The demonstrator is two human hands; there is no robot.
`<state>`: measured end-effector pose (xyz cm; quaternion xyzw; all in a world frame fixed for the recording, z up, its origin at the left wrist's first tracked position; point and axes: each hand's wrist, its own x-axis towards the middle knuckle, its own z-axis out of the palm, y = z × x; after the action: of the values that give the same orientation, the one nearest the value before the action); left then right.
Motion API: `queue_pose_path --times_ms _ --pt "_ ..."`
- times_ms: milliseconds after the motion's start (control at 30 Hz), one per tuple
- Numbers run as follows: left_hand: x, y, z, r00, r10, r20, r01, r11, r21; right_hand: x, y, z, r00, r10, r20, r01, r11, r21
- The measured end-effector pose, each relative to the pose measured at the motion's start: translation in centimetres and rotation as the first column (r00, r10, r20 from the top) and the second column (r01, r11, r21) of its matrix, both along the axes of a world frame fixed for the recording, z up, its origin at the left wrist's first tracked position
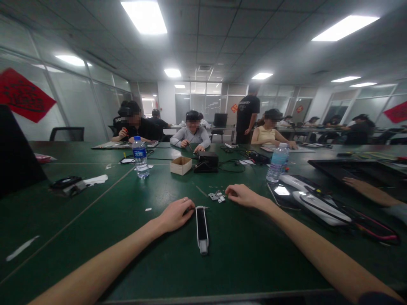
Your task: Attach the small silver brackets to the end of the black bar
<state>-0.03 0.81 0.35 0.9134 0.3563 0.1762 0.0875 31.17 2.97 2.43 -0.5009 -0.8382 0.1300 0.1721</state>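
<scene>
My left hand (176, 214) rests on the green table (133, 254) with its fingers curled, touching the far end of a long black-and-white strip part (201, 228). My right hand (242, 195) lies farther out, fingers bent, its fingertips right beside a small grey metal bracket (217, 196). I cannot see anything gripped inside either hand.
A cardboard box (181, 165), a black device (206, 162) with cables and two water bottles (140, 157) (277, 162) stand farther back. Opened laptop parts (318, 203) lie at right, beside another person's hand (365, 188). Several people sit across the table.
</scene>
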Motion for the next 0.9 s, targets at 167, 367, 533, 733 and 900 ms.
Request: queue_pose_path --times_ms 167,367,533,733,900 --pt "-0.2 0.3 -0.6 1.0 -0.016 0.005 0.016 1.0 0.016 -3.1 -2.0 -0.1 0.985 0.098 -0.142 -0.086 0.993 0.083" --pt "-0.2 0.2 -0.6 1.0 -0.017 0.008 0.017 1.0 0.018 -6.5 -3.9 -1.0 0.964 0.151 -0.218 -0.133 0.987 0.094" --pt "-0.2 0.2 -0.7 1.0 -0.018 0.013 0.017 1.0 0.019 -6.6 -3.6 -1.8 0.95 0.181 -0.256 -0.155 0.981 0.118" --pt "-0.2 0.3 -0.7 1.0 -0.019 0.013 0.019 1.0 0.009 -6.4 -3.5 -2.1 0.95 0.181 -0.255 -0.158 0.981 0.108" --pt "-0.2 0.3 -0.7 1.0 -0.02 0.018 0.019 0.999 0.025 -6.7 -3.5 -2.4 0.953 0.211 -0.216 -0.174 0.968 0.179"
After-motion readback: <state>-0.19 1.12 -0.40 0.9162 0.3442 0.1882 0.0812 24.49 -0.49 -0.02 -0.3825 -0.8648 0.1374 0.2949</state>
